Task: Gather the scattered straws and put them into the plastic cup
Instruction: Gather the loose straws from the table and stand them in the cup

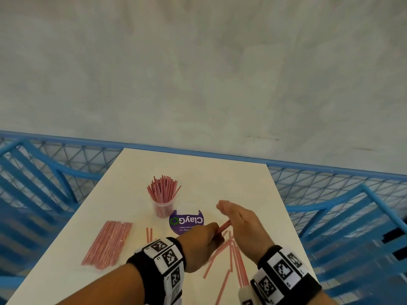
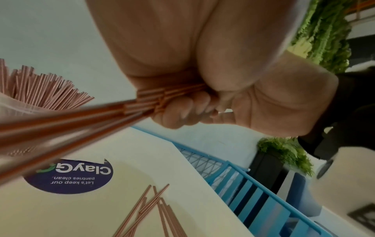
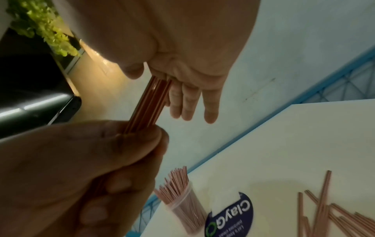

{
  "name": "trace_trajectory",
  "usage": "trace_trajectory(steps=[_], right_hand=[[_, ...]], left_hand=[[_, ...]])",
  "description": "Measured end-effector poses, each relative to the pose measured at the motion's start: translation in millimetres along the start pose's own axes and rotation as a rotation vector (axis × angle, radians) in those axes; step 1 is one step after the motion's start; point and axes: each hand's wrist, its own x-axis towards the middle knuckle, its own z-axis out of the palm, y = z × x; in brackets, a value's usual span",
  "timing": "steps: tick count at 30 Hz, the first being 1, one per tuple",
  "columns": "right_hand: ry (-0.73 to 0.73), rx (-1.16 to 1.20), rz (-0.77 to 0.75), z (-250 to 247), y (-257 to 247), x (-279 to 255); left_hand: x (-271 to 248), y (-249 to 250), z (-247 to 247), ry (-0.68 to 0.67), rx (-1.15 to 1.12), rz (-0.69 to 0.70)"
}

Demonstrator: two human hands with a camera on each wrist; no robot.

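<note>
My left hand [image 1: 211, 236] grips a bundle of red-and-white striped straws [image 1: 224, 226] above the white table [image 1: 220, 177]. My right hand [image 1: 233, 216] is held flat, fingers straight, with its palm against the bundle's far ends [image 3: 148, 102]. The left hand [image 3: 81, 168] has thumb and fingers curled round the straws. A clear plastic cup [image 1: 163, 209] packed with upright straws stands beyond my hands, to the left. Several loose straws [image 1: 235, 256] lie scattered on the table under and between my wrists.
A neat pile of straws [image 1: 108, 245] lies at the left of the table. A round purple sticker [image 1: 187, 221] sits beside the cup. Blue metal chairs [image 1: 343, 216] and mesh fencing flank the table, with a grey wall behind.
</note>
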Motion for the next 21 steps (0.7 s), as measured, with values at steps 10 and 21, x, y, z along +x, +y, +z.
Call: trace_trajectory(steps=[10, 21], right_hand=[[-0.018, -0.032, 0.033, -21.5, -3.4, 3.7], [-0.571, -0.684, 0.116, 37.2, 21.9, -12.7]], left_hand=[[2.7, 3.4, -43.3, 0.135, -0.512, -0.142], [-1.7, 68.1, -93.1, 0.348, -1.250, 0.103]])
